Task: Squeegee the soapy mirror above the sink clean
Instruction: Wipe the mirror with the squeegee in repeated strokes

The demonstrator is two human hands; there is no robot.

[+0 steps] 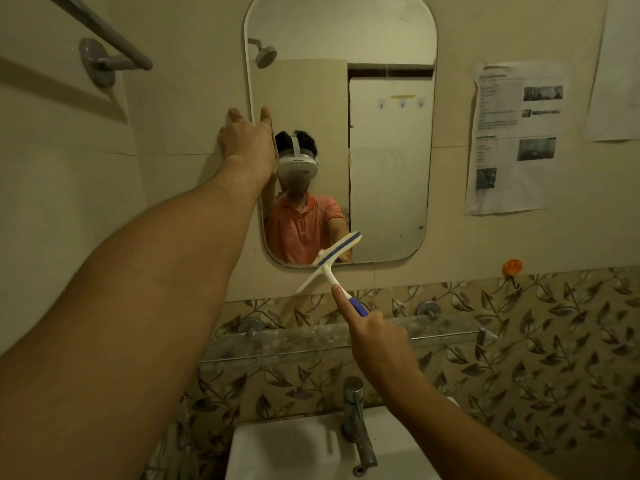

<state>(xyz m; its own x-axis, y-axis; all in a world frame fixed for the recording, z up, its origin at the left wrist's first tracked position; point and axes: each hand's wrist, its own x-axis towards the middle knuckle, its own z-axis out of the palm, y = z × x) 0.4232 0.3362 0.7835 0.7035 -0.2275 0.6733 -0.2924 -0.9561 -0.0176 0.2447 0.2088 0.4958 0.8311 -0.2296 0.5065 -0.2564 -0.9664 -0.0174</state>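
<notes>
A tall mirror (388, 161) with rounded corners hangs on the tiled wall above the sink (277, 448). My left hand (247, 140) rests flat on the mirror's left edge, fingers straight and pointing up. My right hand (375, 336) grips the blue handle of a white squeegee (332, 263), index finger stretched along the shaft. The squeegee's blade lies tilted across the mirror's bottom edge, its upper end on the glass. The glass looks mostly free of foam.
A glass shelf (346, 336) on metal brackets runs below the mirror. A chrome tap (356, 420) stands over the sink. A towel rail (104, 46) is at upper left. Printed sheets (512, 136) hang right of the mirror, with an orange hook (512, 266) below.
</notes>
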